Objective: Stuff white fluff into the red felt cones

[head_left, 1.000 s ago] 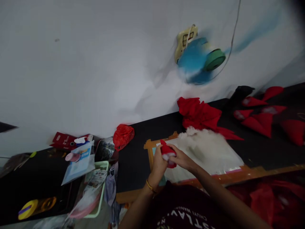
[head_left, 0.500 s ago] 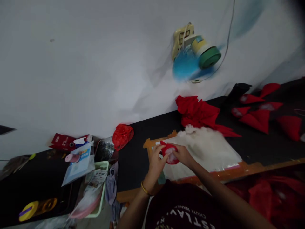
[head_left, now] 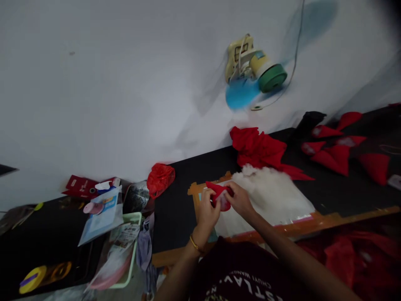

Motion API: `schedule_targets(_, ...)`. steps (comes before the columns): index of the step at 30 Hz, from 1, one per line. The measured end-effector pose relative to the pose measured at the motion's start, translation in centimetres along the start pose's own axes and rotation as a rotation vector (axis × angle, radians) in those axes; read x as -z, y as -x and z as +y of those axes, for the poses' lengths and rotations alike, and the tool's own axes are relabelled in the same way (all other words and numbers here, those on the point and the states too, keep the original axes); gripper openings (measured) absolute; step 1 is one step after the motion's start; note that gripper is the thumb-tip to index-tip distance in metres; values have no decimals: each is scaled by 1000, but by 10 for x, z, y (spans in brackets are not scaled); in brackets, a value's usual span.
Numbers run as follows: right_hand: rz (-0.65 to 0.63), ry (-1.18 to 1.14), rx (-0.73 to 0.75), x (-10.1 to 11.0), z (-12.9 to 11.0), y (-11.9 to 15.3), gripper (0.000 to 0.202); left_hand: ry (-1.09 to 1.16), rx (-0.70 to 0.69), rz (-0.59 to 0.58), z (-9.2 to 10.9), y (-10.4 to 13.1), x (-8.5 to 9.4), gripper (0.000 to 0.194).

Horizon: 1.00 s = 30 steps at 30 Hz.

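Between my two hands is a small red fabric cone (head_left: 223, 203) with white stuffing showing in its opening. My left hand (head_left: 209, 211) grips its left side, thumb near the opening. On the right side, my right hand (head_left: 239, 200) pinches its edge with bent fingers. Both hands are over the table's taped work area, beside a heap of white fluffy stuffing (head_left: 269, 194). Behind the stuffing lies a pile of red fabric pieces (head_left: 258, 146). Several stuffed red cones (head_left: 333, 159) rest on the dark tabletop at the right.
A wall fan (head_left: 263, 69) with blurred blue blades hangs above the table. At the left are a red plastic bag (head_left: 160, 179), a light green basket (head_left: 134, 255), a red box (head_left: 79, 186) and a yellow-lidded jar (head_left: 33, 279). Red material (head_left: 341, 259) lies below the table's front edge.
The red cone has turned in my hands, so its pointed end shows at upper left. My right hand's fingers have shifted to its upper right edge. The view has moved slightly.
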State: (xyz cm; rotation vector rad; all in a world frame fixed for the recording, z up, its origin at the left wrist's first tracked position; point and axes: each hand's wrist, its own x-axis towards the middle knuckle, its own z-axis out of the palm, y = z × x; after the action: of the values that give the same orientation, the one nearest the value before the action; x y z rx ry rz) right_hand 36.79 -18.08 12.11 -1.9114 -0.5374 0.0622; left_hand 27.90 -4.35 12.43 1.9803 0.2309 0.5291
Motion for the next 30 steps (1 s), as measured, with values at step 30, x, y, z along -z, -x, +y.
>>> schedule_targets(30, -237, -302, -438, -13, 18, 27, 74, 1159, 786, 93, -4, -14, -26, 52)
